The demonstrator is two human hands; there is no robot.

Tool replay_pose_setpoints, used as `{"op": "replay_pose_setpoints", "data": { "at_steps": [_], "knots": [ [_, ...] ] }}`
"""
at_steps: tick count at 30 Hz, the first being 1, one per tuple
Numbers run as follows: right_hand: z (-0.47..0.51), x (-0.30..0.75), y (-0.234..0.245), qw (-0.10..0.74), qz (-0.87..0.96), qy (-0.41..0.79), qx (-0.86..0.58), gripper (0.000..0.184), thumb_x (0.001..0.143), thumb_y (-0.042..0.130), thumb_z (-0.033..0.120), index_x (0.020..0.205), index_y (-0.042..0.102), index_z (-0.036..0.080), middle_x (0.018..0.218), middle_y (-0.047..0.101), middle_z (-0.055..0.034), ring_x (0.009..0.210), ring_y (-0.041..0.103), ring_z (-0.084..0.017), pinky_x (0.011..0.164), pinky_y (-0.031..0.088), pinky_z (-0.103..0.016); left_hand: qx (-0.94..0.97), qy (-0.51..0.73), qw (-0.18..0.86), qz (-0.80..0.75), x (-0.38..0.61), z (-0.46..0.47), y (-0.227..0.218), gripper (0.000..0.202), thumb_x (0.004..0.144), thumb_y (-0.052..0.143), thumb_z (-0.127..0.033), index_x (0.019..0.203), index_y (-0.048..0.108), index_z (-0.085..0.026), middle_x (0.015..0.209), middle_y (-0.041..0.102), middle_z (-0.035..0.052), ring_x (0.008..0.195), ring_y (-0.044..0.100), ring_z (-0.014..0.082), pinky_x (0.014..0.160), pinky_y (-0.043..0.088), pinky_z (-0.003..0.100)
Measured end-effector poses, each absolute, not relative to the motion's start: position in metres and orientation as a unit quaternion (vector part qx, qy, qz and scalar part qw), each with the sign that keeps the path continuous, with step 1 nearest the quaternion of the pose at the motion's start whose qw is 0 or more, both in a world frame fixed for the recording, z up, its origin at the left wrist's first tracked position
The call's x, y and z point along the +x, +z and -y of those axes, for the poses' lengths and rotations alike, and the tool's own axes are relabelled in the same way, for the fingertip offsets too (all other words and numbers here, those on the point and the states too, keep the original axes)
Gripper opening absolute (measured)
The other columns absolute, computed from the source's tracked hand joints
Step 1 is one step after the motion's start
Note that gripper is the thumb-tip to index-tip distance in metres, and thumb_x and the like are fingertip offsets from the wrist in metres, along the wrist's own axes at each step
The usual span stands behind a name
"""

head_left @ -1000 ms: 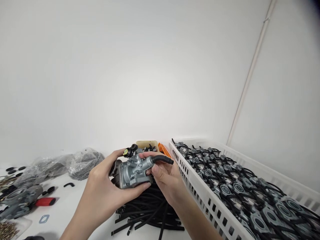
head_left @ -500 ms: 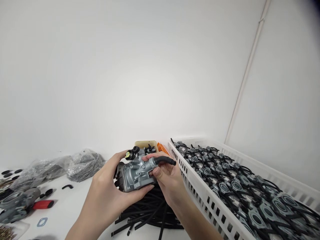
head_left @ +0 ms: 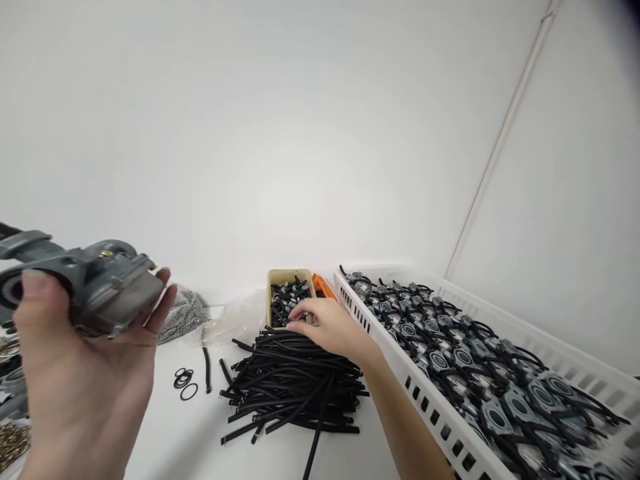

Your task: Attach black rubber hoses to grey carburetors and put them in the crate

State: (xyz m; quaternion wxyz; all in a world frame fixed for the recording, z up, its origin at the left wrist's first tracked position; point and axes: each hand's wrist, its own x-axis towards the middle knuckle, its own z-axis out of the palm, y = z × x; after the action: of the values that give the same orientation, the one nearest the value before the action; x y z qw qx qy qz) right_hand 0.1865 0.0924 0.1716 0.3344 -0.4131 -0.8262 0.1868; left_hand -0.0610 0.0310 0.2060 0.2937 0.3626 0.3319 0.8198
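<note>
My left hand [head_left: 85, 360] holds a grey metal carburetor [head_left: 85, 280] raised at the far left, thumb on its near side and fingers under it. My right hand [head_left: 327, 327] reaches forward over a pile of short black rubber hoses [head_left: 295, 387] to a small beige box [head_left: 274, 280] full of small black parts. Its fingertips curl down at the box's front edge; whether they grip anything is hidden.
A long white slotted crate [head_left: 425, 393] packed with several carburetors fitted with hoses runs along the right. An orange tray [head_left: 325, 287] sits behind the box. Black O-rings [head_left: 184, 381], one loose hose piece [head_left: 207, 370] and clear bags of parts [head_left: 187, 310] lie on the white table.
My left hand has carried the carburetor up and to the far left. My right hand let go of it and moved forward to the beige box.
</note>
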Motion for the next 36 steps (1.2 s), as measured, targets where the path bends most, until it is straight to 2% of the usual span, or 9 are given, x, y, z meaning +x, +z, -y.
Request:
{"op": "replay_pose_setpoints", "data": {
  "at_steps": [2,4,8,14,19,23,25,29,36],
  "knots": [
    [-0.104,0.178,0.15,0.303,0.848,0.173,-0.4,0.008,0.068,0.079,0.024,0.074,0.074,0.02,0.075,0.073,-0.0031,0.07,0.066,-0.02,0.066,0.052,-0.032,0.33,0.83,0.322,-0.314,-0.067,-0.032,0.206,0.026,0.085,0.051,-0.062,0.107,0.061,-0.053,0.139,0.049,-0.0271,0.135,0.044,0.0157,0.11,0.046,0.033],
    [-0.113,0.165,0.129,0.333,0.842,0.156,-0.394,0.013,0.06,0.081,0.016,0.069,0.073,0.02,0.068,0.069,0.0001,0.068,0.066,-0.02,0.067,0.053,-0.032,0.3,0.842,0.337,-0.295,-0.068,-0.032,0.207,0.021,0.081,0.06,-0.058,0.1,0.064,-0.05,0.136,0.051,-0.0276,0.134,0.045,0.016,0.11,0.047,0.033],
    [-0.12,0.145,0.103,0.43,0.811,0.099,-0.385,0.016,0.074,0.062,0.01,0.072,0.073,0.022,0.074,0.066,0.0037,0.077,0.066,-0.015,0.077,0.051,-0.03,0.268,0.851,0.348,-0.287,-0.061,-0.029,0.212,0.023,0.078,0.069,-0.047,0.101,0.065,-0.043,0.139,0.048,-0.0261,0.141,0.034,0.0171,0.112,0.046,0.037],
    [-0.12,0.146,0.106,0.51,0.792,0.066,-0.328,0.018,0.07,0.067,0.009,0.057,0.066,0.021,0.059,0.06,0.0083,0.057,0.062,-0.007,0.059,0.047,-0.017,0.229,0.836,0.393,-0.308,-0.052,-0.029,0.218,0.009,0.078,0.07,-0.049,0.085,0.067,-0.044,0.128,0.055,-0.0316,0.139,0.036,0.0098,0.114,0.042,0.029],
    [-0.122,0.158,0.131,0.562,0.748,0.062,-0.346,0.011,0.081,0.062,0.015,0.08,0.07,0.023,0.064,0.065,0.0072,0.055,0.06,-0.008,0.058,0.046,-0.019,0.219,0.833,0.412,-0.297,-0.054,-0.039,0.214,0.02,0.073,0.076,-0.047,0.087,0.068,-0.035,0.12,0.066,-0.0159,0.127,0.052,0.0182,0.11,0.048,0.037],
    [-0.117,0.178,0.162,0.665,0.643,0.099,-0.367,0.026,0.086,0.062,0.024,0.111,0.065,0.021,0.086,0.068,-0.0007,0.058,0.06,-0.009,0.059,0.05,-0.022,0.213,0.833,0.407,-0.308,-0.051,-0.049,0.209,0.026,0.067,0.079,-0.05,0.081,0.069,-0.031,0.097,0.07,-0.0062,0.097,0.066,0.0181,0.083,0.062,0.032],
    [-0.106,0.187,0.176,0.739,0.56,0.156,-0.34,0.029,0.083,0.068,0.027,0.11,0.066,0.019,0.088,0.067,-0.0025,0.056,0.059,-0.009,0.056,0.051,-0.023,0.217,0.83,0.408,-0.312,-0.049,-0.053,0.206,0.029,0.065,0.08,-0.051,0.079,0.07,-0.028,0.09,0.069,-0.0035,0.087,0.066,0.0164,0.074,0.063,0.029],
    [-0.07,0.189,0.197,0.838,0.453,0.201,-0.229,0.019,0.081,0.071,0.03,0.095,0.064,0.019,0.075,0.062,0.0024,0.049,0.055,-0.006,0.049,0.048,-0.02,0.251,0.815,0.411,-0.322,-0.043,-0.056,0.201,0.034,0.062,0.083,-0.048,0.082,0.071,-0.024,0.092,0.069,-0.0002,0.086,0.066,0.0168,0.072,0.063,0.03],
    [-0.025,0.177,0.201,0.851,0.47,0.194,-0.133,0.009,0.087,0.065,0.031,0.089,0.058,0.025,0.077,0.057,0.0052,0.041,0.05,-0.003,0.038,0.042,-0.017,0.303,0.79,0.363,-0.391,-0.027,-0.055,0.19,0.049,0.056,0.087,-0.045,0.095,0.067,-0.021,0.095,0.07,0.0023,0.086,0.067,0.0181,0.069,0.056,0.025]
  ]
}}
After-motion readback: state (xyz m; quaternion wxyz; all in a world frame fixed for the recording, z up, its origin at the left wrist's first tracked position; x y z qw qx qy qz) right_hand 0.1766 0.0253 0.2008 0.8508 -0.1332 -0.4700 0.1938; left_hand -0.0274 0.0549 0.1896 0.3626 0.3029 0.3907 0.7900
